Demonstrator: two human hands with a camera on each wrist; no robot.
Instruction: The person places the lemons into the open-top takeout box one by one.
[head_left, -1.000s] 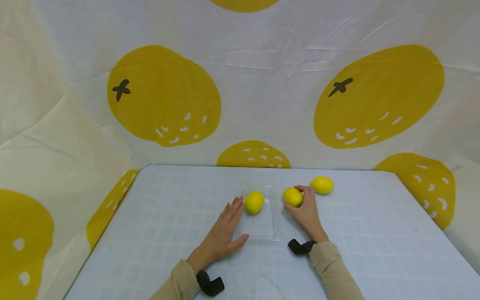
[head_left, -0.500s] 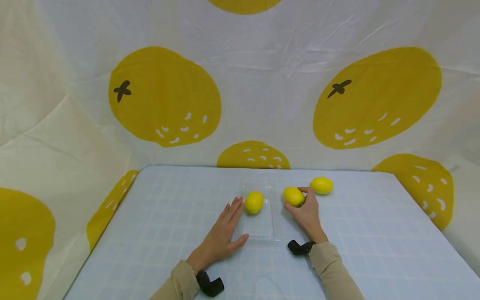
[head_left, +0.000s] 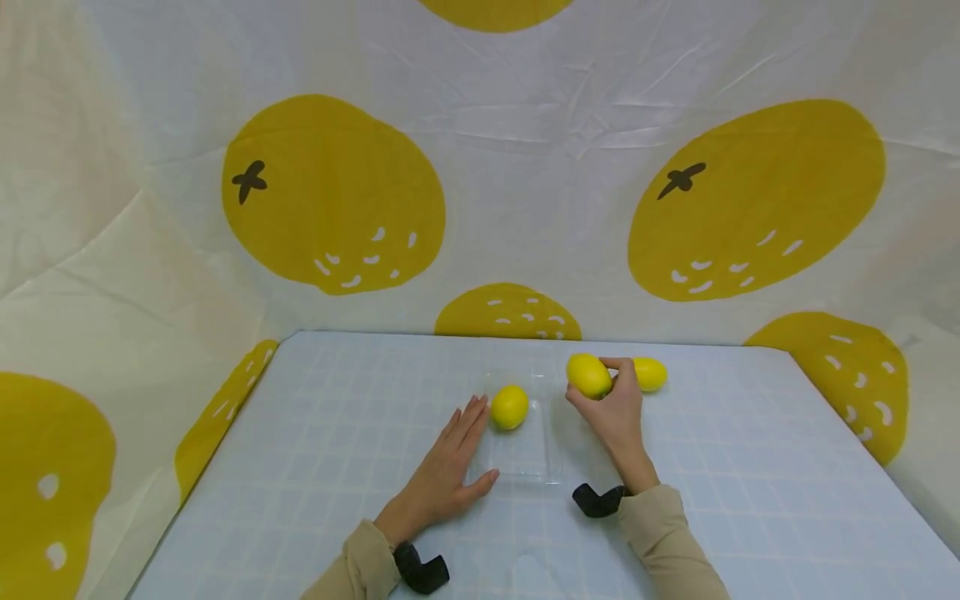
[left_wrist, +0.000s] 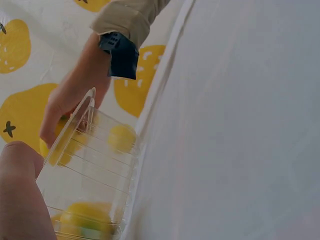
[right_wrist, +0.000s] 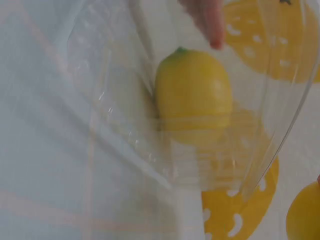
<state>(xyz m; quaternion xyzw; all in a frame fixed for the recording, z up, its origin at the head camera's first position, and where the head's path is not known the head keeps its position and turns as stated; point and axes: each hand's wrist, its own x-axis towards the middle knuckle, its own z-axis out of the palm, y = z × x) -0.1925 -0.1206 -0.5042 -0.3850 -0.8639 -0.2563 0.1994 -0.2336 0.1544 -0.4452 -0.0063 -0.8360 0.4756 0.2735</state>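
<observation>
A clear plastic tray (head_left: pixel 551 454) lies on the table between my hands, with one yellow lemon (head_left: pixel 509 407) in its far left corner; the right wrist view shows that lemon (right_wrist: pixel 194 95) through the tray wall (right_wrist: pixel 125 125). My left hand (head_left: pixel 450 462) rests flat on the table, fingers straight, against the tray's left side. My right hand (head_left: pixel 615 408) grips a second lemon (head_left: pixel 588 375) lifted above the table just right of the tray. A third lemon (head_left: pixel 649 374) lies on the table behind that hand.
The table wears a pale blue checked cloth (head_left: pixel 337 467). White fabric printed with large yellow fruit (head_left: pixel 330 192) hangs close behind and on both sides. Black wrist straps (head_left: pixel 596 500) sit at both cuffs.
My right hand has lifted the lemon off the table and raised it slightly. The left hand, the tray and the other two lemons have stayed put.
</observation>
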